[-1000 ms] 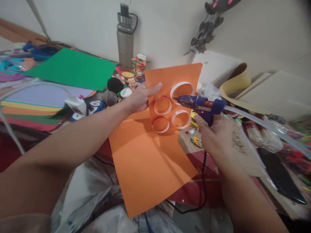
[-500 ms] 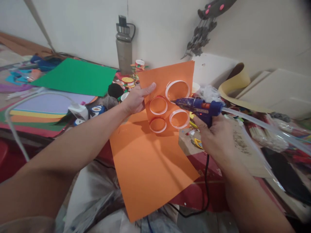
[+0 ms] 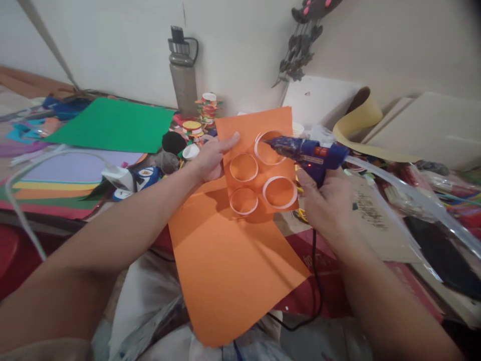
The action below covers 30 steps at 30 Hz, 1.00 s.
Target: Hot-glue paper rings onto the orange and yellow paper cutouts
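At frame centre, the left hand (image 3: 211,159) pinches the orange paper sheet (image 3: 229,250), thumb on top. The right hand (image 3: 326,203) grips a blue glue gun (image 3: 310,153), its nozzle at the upper-right paper ring (image 3: 267,148).

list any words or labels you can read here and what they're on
Nothing reads clearly.
Dark print on the beige card by the right hand: too blurred.
Label on the blue glue gun: too small.
White print on the red surface: blurred.

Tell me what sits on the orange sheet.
Four white rings stand on the orange sheet; the left hand grips its edge, and the glue gun in the right hand points into the top ring. What lies beneath is hidden.
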Tool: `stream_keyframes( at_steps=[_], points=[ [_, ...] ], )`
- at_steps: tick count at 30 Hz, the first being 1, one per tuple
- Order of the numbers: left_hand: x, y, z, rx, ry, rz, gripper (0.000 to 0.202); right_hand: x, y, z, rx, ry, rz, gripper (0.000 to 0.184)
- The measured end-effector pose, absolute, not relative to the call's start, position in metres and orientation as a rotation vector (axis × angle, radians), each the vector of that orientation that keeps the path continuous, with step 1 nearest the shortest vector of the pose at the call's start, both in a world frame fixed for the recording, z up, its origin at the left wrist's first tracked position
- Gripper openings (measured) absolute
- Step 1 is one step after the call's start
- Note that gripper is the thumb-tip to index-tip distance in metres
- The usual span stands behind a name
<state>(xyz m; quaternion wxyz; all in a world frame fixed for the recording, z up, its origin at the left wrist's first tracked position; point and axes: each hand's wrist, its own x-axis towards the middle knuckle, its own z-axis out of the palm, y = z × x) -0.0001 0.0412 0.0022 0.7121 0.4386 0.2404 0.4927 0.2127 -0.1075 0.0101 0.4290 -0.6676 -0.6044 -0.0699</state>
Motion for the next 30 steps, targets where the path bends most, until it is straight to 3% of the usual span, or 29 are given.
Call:
stream_keyframes(
  at_steps=[3, 15, 23, 30],
  points=[
    [0.000, 0.051, -0.001, 0.885, 0.628, 1.100, 0.011, 0.218, -0.105, 0.005, -1.681, -1.467, -0.168, 0.038],
    [0.008, 0.048, -0.001, 0.680, 0.636, 0.943, 0.037, 0.220, -0.097, -0.015, -1.478, -1.643, -0.025, 0.044],
    [0.019, 0.033, -0.003, 0.674, 0.597, 0.927, 0.037, 0.218, -0.095, -0.016, -1.627, -1.798, -0.248, 0.049],
    [0.020, 0.022, 0.003, 0.694, 0.569, 1.035, 0.036, 0.214, -0.105, -0.014, -1.699, -1.827, -0.372, 0.038]
  ],
)
